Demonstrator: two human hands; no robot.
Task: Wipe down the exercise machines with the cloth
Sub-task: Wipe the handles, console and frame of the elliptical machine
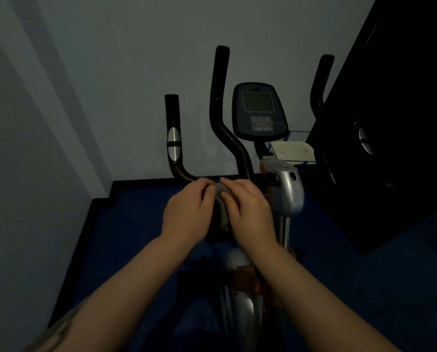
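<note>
An exercise bike stands in front of me in a dim room, with black handlebars and a console on a silver column. A grey cloth is bunched between my two hands just below the horizontal handlebar. My left hand holds the cloth's left side with curled fingers. My right hand grips its right side, fingers folded over the fabric. Most of the cloth is hidden by my hands.
A pale wall runs along the left and back. A dark cabinet or door stands at the right, close to the right handlebar. A small glass table with a white tray sits behind the bike. The floor is blue.
</note>
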